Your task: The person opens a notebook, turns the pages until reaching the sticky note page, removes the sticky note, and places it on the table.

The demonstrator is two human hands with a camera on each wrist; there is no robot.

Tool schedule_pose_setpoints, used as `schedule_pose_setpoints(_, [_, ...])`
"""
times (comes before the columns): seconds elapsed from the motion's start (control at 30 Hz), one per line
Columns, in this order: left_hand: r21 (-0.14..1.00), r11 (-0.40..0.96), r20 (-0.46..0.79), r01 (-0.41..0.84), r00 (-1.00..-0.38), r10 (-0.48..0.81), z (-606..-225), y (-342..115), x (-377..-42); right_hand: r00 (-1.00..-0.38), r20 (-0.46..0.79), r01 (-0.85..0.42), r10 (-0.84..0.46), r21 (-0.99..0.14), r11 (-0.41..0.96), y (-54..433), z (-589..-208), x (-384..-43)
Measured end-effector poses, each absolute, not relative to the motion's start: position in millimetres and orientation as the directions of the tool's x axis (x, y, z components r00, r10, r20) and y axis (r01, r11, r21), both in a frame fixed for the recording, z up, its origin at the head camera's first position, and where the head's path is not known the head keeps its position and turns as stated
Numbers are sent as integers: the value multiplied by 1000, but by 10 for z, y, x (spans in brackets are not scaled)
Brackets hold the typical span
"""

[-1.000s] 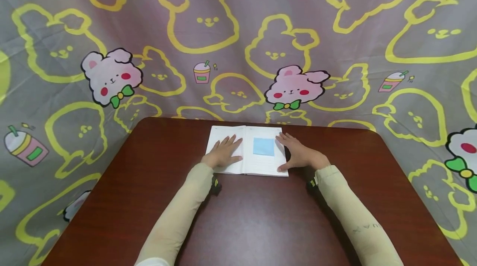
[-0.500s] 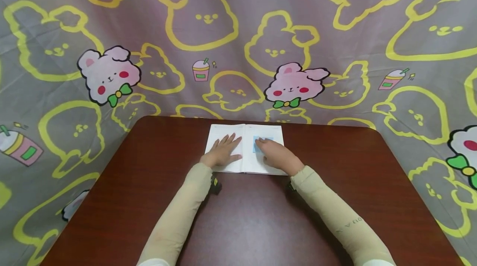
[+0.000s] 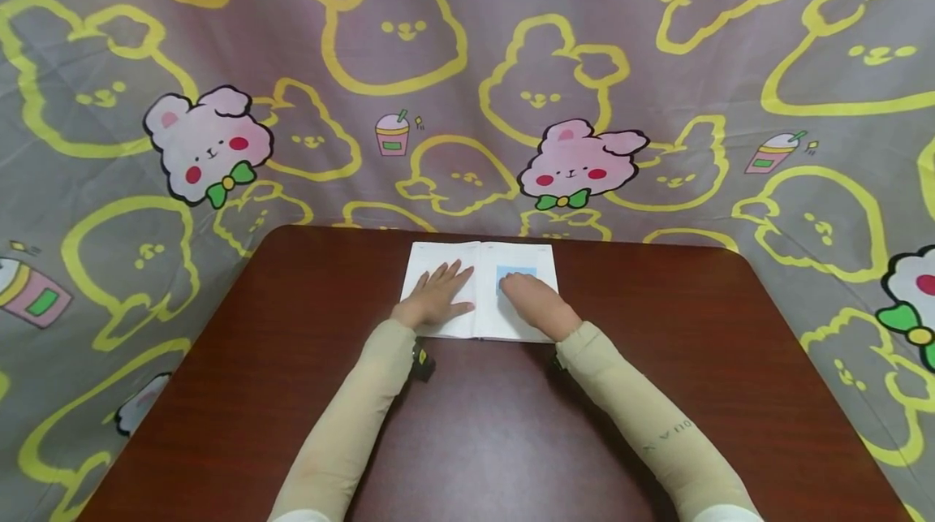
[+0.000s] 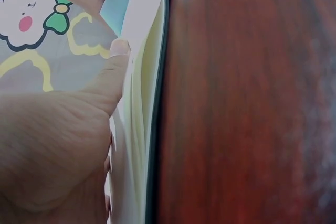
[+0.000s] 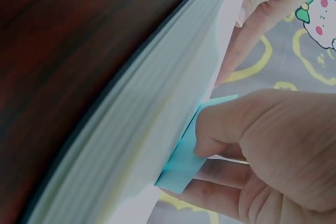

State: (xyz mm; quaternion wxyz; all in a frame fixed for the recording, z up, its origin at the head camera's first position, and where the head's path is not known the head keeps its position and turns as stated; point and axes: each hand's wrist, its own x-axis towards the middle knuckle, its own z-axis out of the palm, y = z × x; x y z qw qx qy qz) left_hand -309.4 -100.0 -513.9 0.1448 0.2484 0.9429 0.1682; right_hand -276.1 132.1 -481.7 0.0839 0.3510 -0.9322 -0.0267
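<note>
An open notebook [image 3: 489,323] with white pages lies near the far edge of the table. My left hand [image 3: 437,295] rests on its left page with fingers spread, the thumb [image 4: 118,59] reaching toward the spine. Over the right page, my right hand [image 3: 536,299] is curled at a light blue sticky note [image 3: 520,270], covering its lower part. In the right wrist view, the thumb and fingers pinch the sticky note [image 5: 181,169], which angles up from the page while one edge stays against it. The left wrist view also has the note slanting up from the paper.
The notebook has a dark cover [image 4: 157,129] under its pages. A reddish-brown wooden table [image 3: 467,424] spreads around it. Behind stands a grey curtain [image 3: 467,116] with yellow outlines and rabbit faces. Both forearms wear pale sleeves, with a small dark device [image 3: 422,362] at the left wrist.
My right hand has moved left from the notebook's right edge onto the blue sticky note, its fingers curling in and pinching it. The left hand has stayed on the left page.
</note>
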Motion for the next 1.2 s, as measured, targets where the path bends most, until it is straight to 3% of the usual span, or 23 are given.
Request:
schedule_pose_setpoints(0.53, [380,816,-178,436,-831,527,-5020,-991,-3013,-813,156,-576,-561,-76,814,1284,-4789,-2830])
schedule_pose_setpoints(0.97, [370,829,-203,420,-834,513,-5070,-984,-3052,-861,112,-507,-496,-134,851,1301,-4764,-2887])
schedule_pose_setpoints(1.2, [360,826,-198,433,-830,521,-5013,-989,-3025,-875,131,-483,-465,-265,834,1369,-4749,-2932])
